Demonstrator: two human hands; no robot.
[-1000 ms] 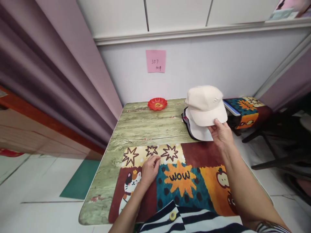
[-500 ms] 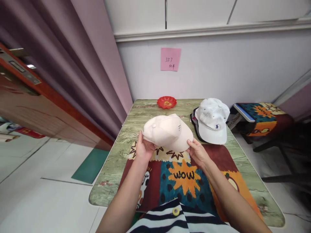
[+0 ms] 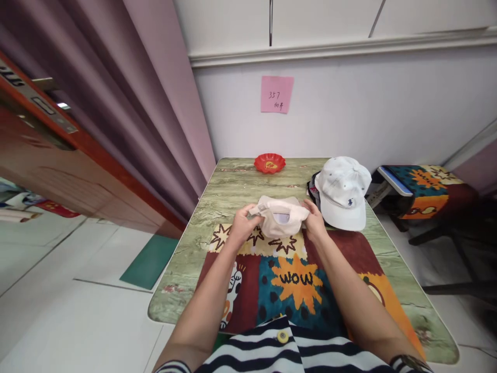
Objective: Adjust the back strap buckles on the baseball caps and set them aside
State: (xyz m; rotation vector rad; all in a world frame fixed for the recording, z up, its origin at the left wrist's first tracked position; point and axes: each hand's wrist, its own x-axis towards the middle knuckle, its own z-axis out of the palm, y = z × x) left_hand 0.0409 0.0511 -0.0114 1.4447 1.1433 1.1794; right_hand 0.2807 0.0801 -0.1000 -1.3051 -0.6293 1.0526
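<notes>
A pale cream baseball cap [image 3: 280,228] is held up over the table, its back with the cut-out opening turned toward me. My left hand [image 3: 245,224] grips its left edge, fingers closed on it. On the opposite side, my right hand [image 3: 313,219] is closed on the right edge, its fingertips partly hidden behind the cap. Just right of my right hand, a white cap [image 3: 344,191] with a small dark logo rests on top of darker caps [image 3: 314,189], which are mostly covered.
A red scalloped dish [image 3: 269,163] stands at the back of the wood-patterned table [image 3: 174,269]. Under my arms lies a colourful "WOW" mat [image 3: 297,280]. A pink note [image 3: 277,94] is on the wall. To the left are a purple curtain [image 3: 171,103] and a door [image 3: 97,171].
The cream cap has been turned from showing its side, with the brim to the right, to showing its back. My right hand has moved up along its right side.
</notes>
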